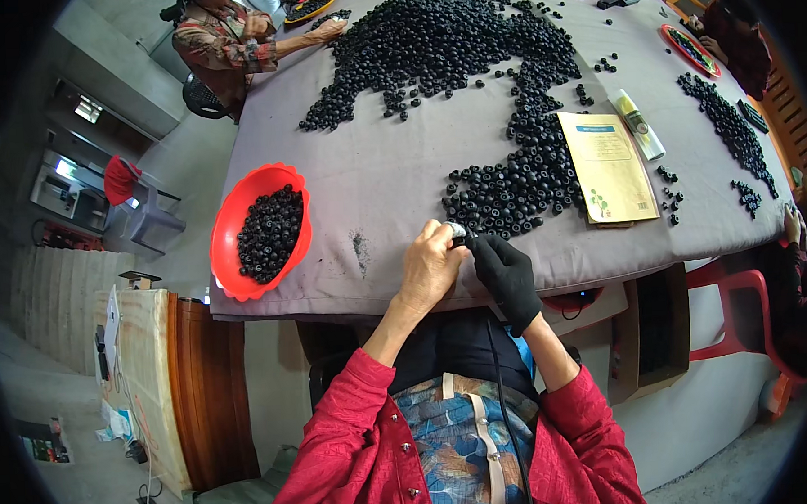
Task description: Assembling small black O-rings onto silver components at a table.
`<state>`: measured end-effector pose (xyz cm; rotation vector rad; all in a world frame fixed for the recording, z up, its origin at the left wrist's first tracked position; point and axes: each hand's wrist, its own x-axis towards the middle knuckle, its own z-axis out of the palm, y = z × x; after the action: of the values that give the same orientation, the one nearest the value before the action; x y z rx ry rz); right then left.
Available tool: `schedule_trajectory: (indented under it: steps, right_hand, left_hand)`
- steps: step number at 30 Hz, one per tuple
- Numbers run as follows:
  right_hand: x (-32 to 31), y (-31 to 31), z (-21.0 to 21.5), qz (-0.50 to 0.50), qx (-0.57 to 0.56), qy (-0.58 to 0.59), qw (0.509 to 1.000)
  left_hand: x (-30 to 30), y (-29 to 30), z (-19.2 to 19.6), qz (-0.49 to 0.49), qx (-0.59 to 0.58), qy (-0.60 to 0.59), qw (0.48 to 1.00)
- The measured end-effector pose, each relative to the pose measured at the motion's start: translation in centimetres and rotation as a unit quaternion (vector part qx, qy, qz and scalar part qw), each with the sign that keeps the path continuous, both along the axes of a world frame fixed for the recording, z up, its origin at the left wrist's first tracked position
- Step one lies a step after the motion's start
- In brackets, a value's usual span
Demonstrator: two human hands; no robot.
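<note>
Both hands (pixel 469 263) pinching small black ring (pixel 461 240)

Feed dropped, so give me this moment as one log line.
left hand: pinching small part | right hand: black glove, fingertips at same part | parts pile: just ahead | red bowl: left, part-filled

Your hands meet at table (pixel 373 177) near edge, frame centre. Bowl (pixel 260 229) of rings at your left; ring pile (pixel 467 46) above; booklet (pixel 608 166) right of it.
</note>
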<state>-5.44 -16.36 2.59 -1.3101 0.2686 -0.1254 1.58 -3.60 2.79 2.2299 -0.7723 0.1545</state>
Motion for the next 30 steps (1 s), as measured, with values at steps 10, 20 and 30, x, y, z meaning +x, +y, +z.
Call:
schedule_trajectory:
  steps: [10,20,30]
  right_hand:
    - [0.1,0.2,-0.8,-0.012,-0.036,-0.024,0.999]
    - [0.0,0.2,0.1,-0.001,-0.022,0.005,1.0]
    - [-0.2,0.6,0.0,-0.002,-0.082,-0.024,0.996]
  left_hand:
    - [-0.9,-0.9,-0.5,0.015,0.025,-0.058,0.998]
    - [-0.8,0.5,-0.8,-0.002,0.028,-0.059,0.998]
    - [-1.5,0.8,0.9,0.002,-0.188,0.196,0.962]
